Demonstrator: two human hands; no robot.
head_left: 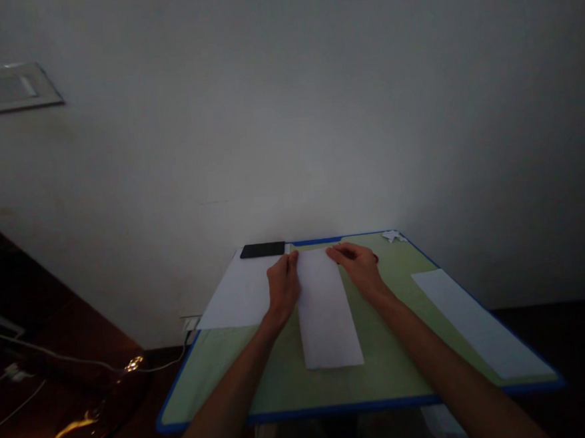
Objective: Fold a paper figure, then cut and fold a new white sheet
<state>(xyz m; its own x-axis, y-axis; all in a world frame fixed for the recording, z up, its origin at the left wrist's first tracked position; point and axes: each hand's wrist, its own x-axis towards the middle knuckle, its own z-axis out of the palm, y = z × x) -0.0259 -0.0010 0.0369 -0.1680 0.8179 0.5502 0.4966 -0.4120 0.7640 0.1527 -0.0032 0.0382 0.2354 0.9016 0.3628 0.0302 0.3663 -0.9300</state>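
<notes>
A long white strip of paper (327, 317) lies lengthwise in front of me on the green tabletop (393, 365). My left hand (283, 286) is closed on its far left edge, with thumb and fingers together. At the far right corner, my right hand (358, 264) pinches the same strip between thumb and fingertips. Something small and dark red shows behind the right hand, too hidden to name. White sheets (237, 293) lie just left of my left hand, and a black phone (262, 250) rests on their far end.
Along the table's right side lies another white paper strip (480, 322). Small paper scraps (394, 236) sit at the far right corner. A blue rim (366, 406) edges the table, which stands against a wall (315, 110). A white cable (102, 366) hangs at the left.
</notes>
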